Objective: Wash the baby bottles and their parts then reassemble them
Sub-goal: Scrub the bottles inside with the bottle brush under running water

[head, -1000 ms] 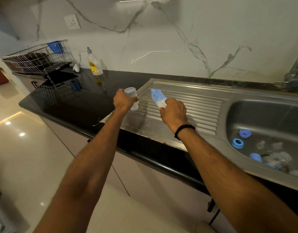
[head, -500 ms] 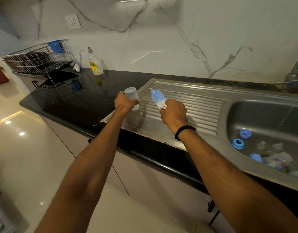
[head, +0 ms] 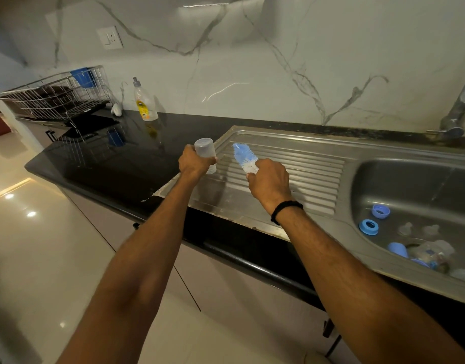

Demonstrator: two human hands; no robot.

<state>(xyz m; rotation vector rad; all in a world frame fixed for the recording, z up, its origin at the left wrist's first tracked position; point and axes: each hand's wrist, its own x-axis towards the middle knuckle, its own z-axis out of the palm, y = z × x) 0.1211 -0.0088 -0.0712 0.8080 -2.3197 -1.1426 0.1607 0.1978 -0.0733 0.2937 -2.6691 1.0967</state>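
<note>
In the head view the fingers of the left hand (head: pixel 194 164) are closed round a clear baby bottle (head: pixel 205 151), and just right of them the right hand (head: pixel 269 179) fingers grip a blue bottle brush (head: pixel 244 158) over the sink drainboard (head: pixel 304 174).

Left hand (head: pixel 193 162): curled round a translucent bottle (head: pixel 204 153), held over the left edge of the steel drainboard (head: pixel 299 177). Right hand (head: pixel 269 183): black wristband (head: pixel 286 210); grips a bottle brush (head: pixel 245 159), its blue-and-white bristles pointing up-left, just beside the bottle and apart from it. Sink basin (head: pixel 409 185): two blue rings (head: pixel 368 227), clear nipples (head: pixel 405 228), further bottle parts near the drain. Black countertop (head: pixel 108 158): dish soap bottle (head: pixel 144 102) and wire rack (head: pixel 55 97) at the marble wall.
</note>
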